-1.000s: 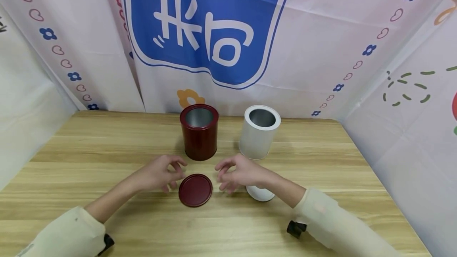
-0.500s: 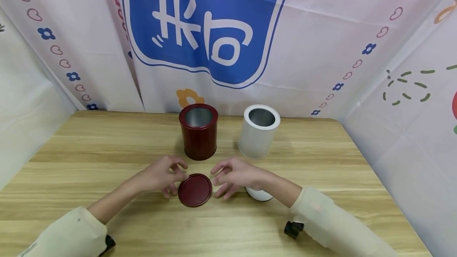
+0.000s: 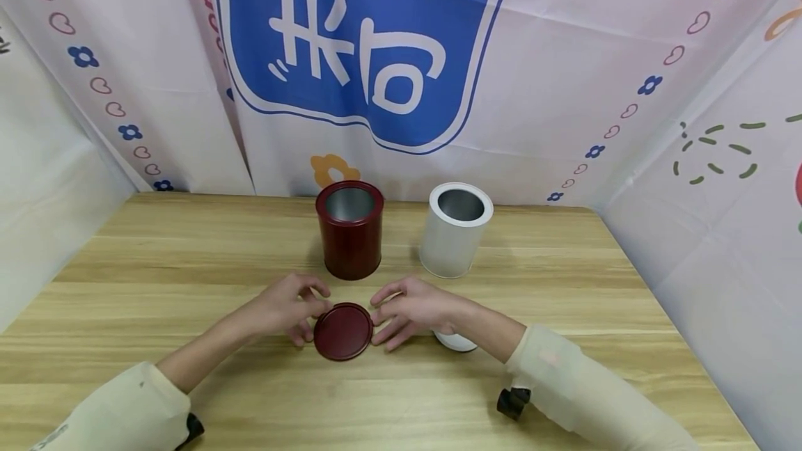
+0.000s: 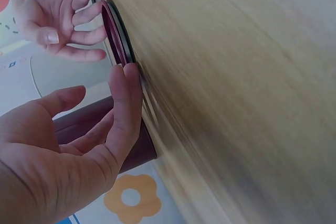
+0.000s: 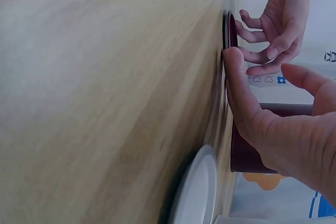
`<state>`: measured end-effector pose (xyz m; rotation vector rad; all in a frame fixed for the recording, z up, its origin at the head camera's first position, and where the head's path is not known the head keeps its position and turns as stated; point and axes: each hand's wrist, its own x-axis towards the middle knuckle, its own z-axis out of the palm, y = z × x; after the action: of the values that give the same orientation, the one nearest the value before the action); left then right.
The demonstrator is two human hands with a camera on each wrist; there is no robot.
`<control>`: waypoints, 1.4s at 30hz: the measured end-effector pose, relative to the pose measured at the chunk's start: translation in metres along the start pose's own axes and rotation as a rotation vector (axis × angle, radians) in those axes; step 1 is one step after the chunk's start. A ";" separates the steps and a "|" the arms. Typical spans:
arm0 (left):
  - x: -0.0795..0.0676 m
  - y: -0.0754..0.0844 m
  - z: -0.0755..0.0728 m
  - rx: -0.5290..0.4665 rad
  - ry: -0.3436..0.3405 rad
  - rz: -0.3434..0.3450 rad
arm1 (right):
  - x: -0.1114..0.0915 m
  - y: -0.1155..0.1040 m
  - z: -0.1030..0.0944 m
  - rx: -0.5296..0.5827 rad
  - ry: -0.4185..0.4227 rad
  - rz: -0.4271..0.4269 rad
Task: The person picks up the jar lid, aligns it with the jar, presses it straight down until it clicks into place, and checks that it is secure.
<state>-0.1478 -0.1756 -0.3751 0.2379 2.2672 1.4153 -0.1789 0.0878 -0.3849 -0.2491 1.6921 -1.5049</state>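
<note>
A dark red round lid (image 3: 343,331) lies on the wooden table between the two hands. My left hand (image 3: 285,310) is at its left edge, fingers loosely bent; in the left wrist view, its fingertips (image 4: 125,72) meet the rim. On the right side, my right hand (image 3: 416,313) has spread fingers at the lid's edge, and in the right wrist view a fingertip (image 5: 233,56) appears against it. Just behind the lid stands an uncovered dark red can (image 3: 351,246). A white lid (image 3: 456,342) is partly hidden beneath the right forearm.
An uncovered white can (image 3: 452,242) stands to the right of the red one, near the back of the wooden table (image 3: 250,395). Printed cloth (image 3: 539,89) hangs behind the table and along both sides.
My right hand has moved left to the red lid's edge, and my left hand has come slightly right against it. The lid and both cans have stayed in place.
</note>
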 end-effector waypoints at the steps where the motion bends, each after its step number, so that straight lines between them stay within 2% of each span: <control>1: 0.000 0.000 0.000 -0.008 0.000 -0.003 | 0.000 0.000 0.000 0.006 0.002 0.001; 8: 0.000 -0.004 -0.002 -0.069 -0.005 -0.004 | -0.001 -0.001 0.001 0.040 0.018 0.000; 31: 0.002 -0.007 -0.002 -0.133 -0.030 -0.021 | -0.001 0.001 0.001 0.074 0.013 -0.003; 42: 0.004 -0.003 -0.004 -0.164 -0.027 -0.028 | -0.003 -0.004 -0.003 0.070 0.030 -0.005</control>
<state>-0.1524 -0.1786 -0.3776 0.1709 2.1110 1.5644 -0.1807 0.0909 -0.3800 -0.1937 1.6598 -1.5756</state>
